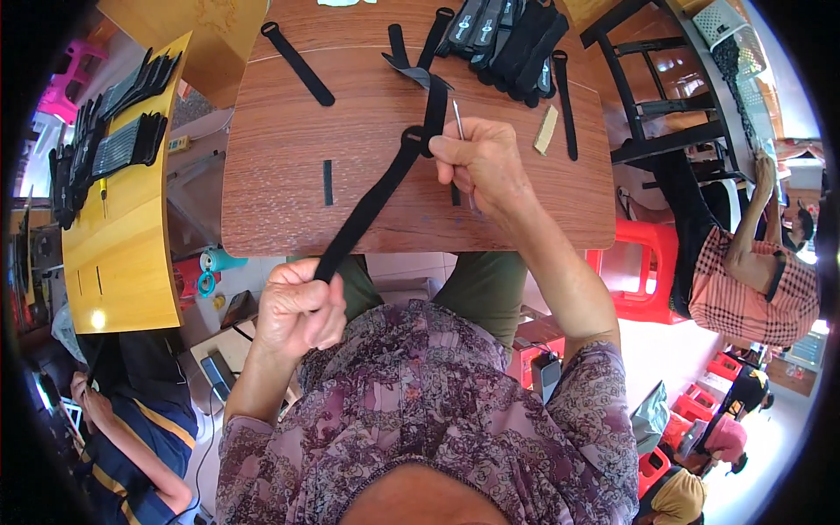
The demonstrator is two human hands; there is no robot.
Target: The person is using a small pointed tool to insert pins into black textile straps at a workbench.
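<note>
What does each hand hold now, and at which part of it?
The left hand grips the black strap at its lower end. The right hand pinches the strap near its ring end and holds a thin metal tool.

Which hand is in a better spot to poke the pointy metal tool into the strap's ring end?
The right hand, probably. It holds the thin metal pointed tool right beside the ring end of the long black fabric strap. The left hand grips the strap's far end, off the brown wooden table.

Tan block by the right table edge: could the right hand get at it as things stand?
Probably not freely: the tan block lies uncovered close by, but the right hand is pinching the black strap and a thin metal tool.
</note>
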